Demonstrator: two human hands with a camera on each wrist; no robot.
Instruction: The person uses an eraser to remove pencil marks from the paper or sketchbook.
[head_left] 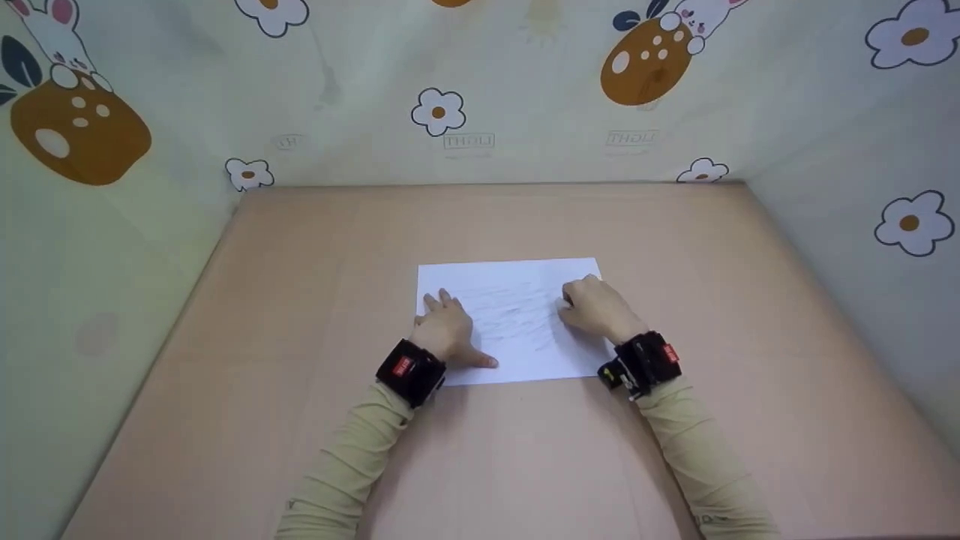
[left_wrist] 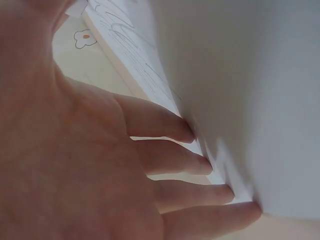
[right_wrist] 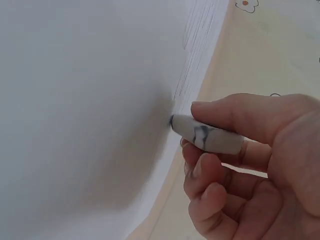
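Note:
A white sheet of paper [head_left: 525, 364] lies on the table, covered across its middle with faint grey pencil strokes [head_left: 514, 307]. My left hand [head_left: 446, 330] rests on the left part of the sheet, fingers spread and thumb out towards the lower edge. In the left wrist view the fingertips [left_wrist: 200, 162] press on the paper. At the sheet's right side, my right hand [head_left: 598, 307] pinches a small whitish eraser [right_wrist: 222, 141] with dark smudges between thumb and fingers. The eraser's darkened tip touches the paper in the right wrist view; from the head view the hand hides it.
The light brown table [head_left: 337, 247] extends around the sheet on all sides. Pale cloth walls [head_left: 540, 82] with flower and rabbit prints stand at the back, left and right. Each wrist wears a black camera band [head_left: 411, 373].

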